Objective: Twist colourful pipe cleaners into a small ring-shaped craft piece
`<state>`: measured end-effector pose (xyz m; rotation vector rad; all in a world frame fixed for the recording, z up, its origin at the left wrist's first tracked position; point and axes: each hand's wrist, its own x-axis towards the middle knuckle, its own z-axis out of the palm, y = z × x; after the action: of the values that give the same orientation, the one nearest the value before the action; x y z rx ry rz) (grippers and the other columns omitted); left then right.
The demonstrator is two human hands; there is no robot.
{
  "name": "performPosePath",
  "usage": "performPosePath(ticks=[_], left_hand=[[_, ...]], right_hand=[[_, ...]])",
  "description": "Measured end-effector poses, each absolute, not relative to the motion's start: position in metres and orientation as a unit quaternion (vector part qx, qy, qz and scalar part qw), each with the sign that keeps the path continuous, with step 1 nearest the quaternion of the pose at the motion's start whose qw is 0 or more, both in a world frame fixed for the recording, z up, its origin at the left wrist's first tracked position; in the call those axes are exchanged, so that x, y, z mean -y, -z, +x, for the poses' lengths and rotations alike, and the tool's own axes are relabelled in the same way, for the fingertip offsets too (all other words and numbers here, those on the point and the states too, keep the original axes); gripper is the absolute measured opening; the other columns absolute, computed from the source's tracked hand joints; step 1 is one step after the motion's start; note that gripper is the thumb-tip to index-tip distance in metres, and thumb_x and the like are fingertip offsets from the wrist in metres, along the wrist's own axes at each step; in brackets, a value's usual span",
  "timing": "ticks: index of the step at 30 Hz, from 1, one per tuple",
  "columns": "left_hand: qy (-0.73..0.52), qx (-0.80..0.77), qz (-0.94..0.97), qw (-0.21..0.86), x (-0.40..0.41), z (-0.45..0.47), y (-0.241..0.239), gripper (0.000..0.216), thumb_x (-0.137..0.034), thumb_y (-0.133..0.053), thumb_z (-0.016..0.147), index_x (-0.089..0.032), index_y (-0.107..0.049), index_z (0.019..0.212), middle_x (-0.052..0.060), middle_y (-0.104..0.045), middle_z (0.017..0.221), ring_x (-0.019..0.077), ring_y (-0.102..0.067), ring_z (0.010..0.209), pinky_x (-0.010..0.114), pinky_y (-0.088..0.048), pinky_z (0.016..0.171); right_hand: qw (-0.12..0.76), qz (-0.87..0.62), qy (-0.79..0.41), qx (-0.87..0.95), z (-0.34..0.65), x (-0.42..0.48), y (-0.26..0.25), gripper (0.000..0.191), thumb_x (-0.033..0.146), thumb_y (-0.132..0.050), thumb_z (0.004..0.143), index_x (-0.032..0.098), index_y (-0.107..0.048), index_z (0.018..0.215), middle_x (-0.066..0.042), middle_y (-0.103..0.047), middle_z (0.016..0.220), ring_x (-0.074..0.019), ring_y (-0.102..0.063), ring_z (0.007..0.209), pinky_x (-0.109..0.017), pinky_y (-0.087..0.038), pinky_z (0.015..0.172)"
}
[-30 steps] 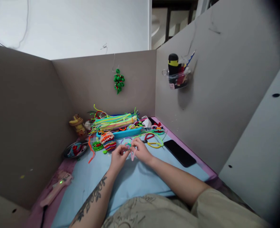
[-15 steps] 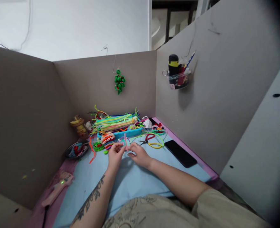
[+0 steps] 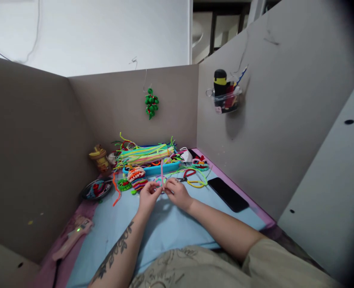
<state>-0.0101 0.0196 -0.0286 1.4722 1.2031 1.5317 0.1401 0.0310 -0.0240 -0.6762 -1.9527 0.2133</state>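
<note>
My left hand (image 3: 147, 197) and my right hand (image 3: 177, 193) meet over the light blue mat (image 3: 165, 228), fingers pinched together on a pink pipe cleaner (image 3: 162, 175). One end of it stands upright between the fingertips. Just beyond the hands lie a small striped pipe-cleaner figure (image 3: 137, 178), red-handled scissors (image 3: 187, 175) and a yellow loop (image 3: 196, 184). A blue tray (image 3: 153, 168) behind them holds a heap of neon pipe cleaners.
A black phone (image 3: 227, 193) lies on the mat at the right. A pink glue gun (image 3: 70, 238) rests at the left edge, a metal dish (image 3: 95, 190) and a yellow figurine (image 3: 99, 157) beyond it. Grey partition walls enclose the desk; a green ornament (image 3: 151, 103) and a clear cup (image 3: 225, 96) hang on them.
The pink pipe cleaner's free end has swung from hanging below my hands to standing upright between them. My hands have shifted slightly and stay pinched on it.
</note>
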Motion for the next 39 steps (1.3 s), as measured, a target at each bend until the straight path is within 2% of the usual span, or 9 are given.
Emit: performPosePath(ticks=[3, 6, 9, 14, 17, 26, 31, 36, 39], left_hand=[[-0.577, -0.465, 0.590, 0.320, -0.018, -0.008, 0.028, 0.024, -0.032, -0.068, 0.063, -0.015, -0.055, 0.075, -0.005, -0.048, 0.058, 0.0065, -0.037, 0.048, 0.019, -0.028, 0.046], [-0.563, -0.474, 0.620, 0.273, -0.018, -0.007, 0.028, 0.021, -0.032, -0.067, 0.065, -0.015, -0.056, 0.073, -0.006, -0.044, 0.055, 0.0062, -0.032, 0.046, 0.019, -0.024, 0.045], [-0.557, -0.484, 0.631, 0.240, -0.018, -0.008, 0.030, 0.020, -0.032, -0.065, 0.067, -0.015, -0.057, 0.074, -0.005, -0.045, 0.056, 0.0064, -0.030, 0.046, 0.020, -0.024, 0.045], [-0.564, -0.483, 0.614, 0.268, -0.017, -0.009, 0.029, 0.021, -0.032, -0.065, 0.067, -0.016, -0.055, 0.075, -0.006, -0.042, 0.055, 0.0067, -0.031, 0.047, 0.019, -0.023, 0.044], [-0.559, -0.477, 0.622, 0.271, -0.015, -0.009, 0.027, 0.021, -0.032, -0.065, 0.068, -0.016, -0.054, 0.075, -0.006, -0.040, 0.054, 0.0069, -0.030, 0.047, 0.019, -0.023, 0.045], [-0.530, -0.469, 0.668, 0.230, -0.009, -0.006, 0.021, 0.017, -0.031, -0.063, 0.070, -0.016, -0.056, 0.074, -0.006, -0.040, 0.053, 0.0070, -0.030, 0.047, 0.020, -0.023, 0.046], [-0.547, -0.461, 0.649, 0.259, -0.008, -0.005, 0.020, 0.018, -0.033, -0.062, 0.070, -0.017, -0.055, 0.076, -0.006, -0.039, 0.054, 0.0078, -0.033, 0.048, 0.020, -0.025, 0.046], [-0.533, -0.458, 0.651, 0.285, -0.010, -0.005, 0.020, 0.017, -0.030, -0.062, 0.069, -0.016, -0.055, 0.077, -0.005, -0.041, 0.056, 0.0078, -0.034, 0.048, 0.020, -0.026, 0.046], [-0.514, -0.456, 0.662, 0.298, -0.010, -0.004, 0.022, 0.015, -0.028, -0.062, 0.068, -0.016, -0.055, 0.076, -0.005, -0.042, 0.055, 0.0073, -0.033, 0.046, 0.020, -0.026, 0.046]], right_hand=[[0.541, -0.298, -0.148, 0.773, 0.140, -0.034, 0.022, 0.011, 0.015, -0.048, 0.079, 0.019, -0.057, 0.075, -0.005, -0.052, 0.083, -0.0174, -0.049, 0.082, -0.030, -0.041, 0.075], [0.578, -0.345, -0.238, 0.700, 0.139, -0.041, 0.022, 0.008, 0.020, -0.051, 0.078, 0.019, -0.054, 0.070, -0.003, -0.049, 0.079, -0.0154, -0.049, 0.075, -0.027, -0.041, 0.066], [0.572, -0.376, -0.282, 0.672, 0.140, -0.047, 0.022, 0.010, 0.025, -0.054, 0.076, 0.018, -0.056, 0.069, -0.003, -0.049, 0.079, -0.0151, -0.048, 0.074, -0.025, -0.040, 0.060], [0.533, -0.375, -0.248, 0.717, 0.144, -0.043, 0.020, 0.007, 0.024, -0.060, 0.071, 0.020, -0.061, 0.077, -0.005, -0.049, 0.098, -0.0186, -0.049, 0.094, -0.028, -0.041, 0.072], [0.522, -0.383, -0.251, 0.719, 0.144, -0.040, 0.019, 0.006, 0.023, -0.060, 0.072, 0.020, -0.062, 0.075, -0.005, -0.048, 0.101, -0.0193, -0.048, 0.098, -0.030, -0.041, 0.076], [0.518, -0.369, -0.407, 0.656, 0.143, -0.044, 0.022, 0.011, 0.025, -0.060, 0.067, 0.017, -0.056, 0.061, -0.006, -0.044, 0.110, -0.0201, -0.047, 0.105, -0.026, -0.041, 0.070], [0.537, -0.367, -0.427, 0.629, 0.142, -0.048, 0.025, 0.011, 0.026, -0.063, 0.065, 0.017, -0.058, 0.062, -0.006, -0.047, 0.102, -0.0202, -0.048, 0.100, -0.029, -0.040, 0.075], [0.580, -0.339, -0.433, 0.601, 0.142, -0.053, 0.028, 0.015, 0.032, -0.060, 0.070, 0.018, -0.057, 0.068, -0.001, -0.053, 0.081, -0.0160, -0.050, 0.082, -0.030, -0.038, 0.081], [0.588, -0.340, -0.429, 0.596, 0.144, -0.056, 0.028, 0.018, 0.035, -0.059, 0.070, 0.018, -0.055, 0.066, -0.002, -0.054, 0.081, -0.0165, -0.049, 0.085, -0.030, -0.036, 0.084]])
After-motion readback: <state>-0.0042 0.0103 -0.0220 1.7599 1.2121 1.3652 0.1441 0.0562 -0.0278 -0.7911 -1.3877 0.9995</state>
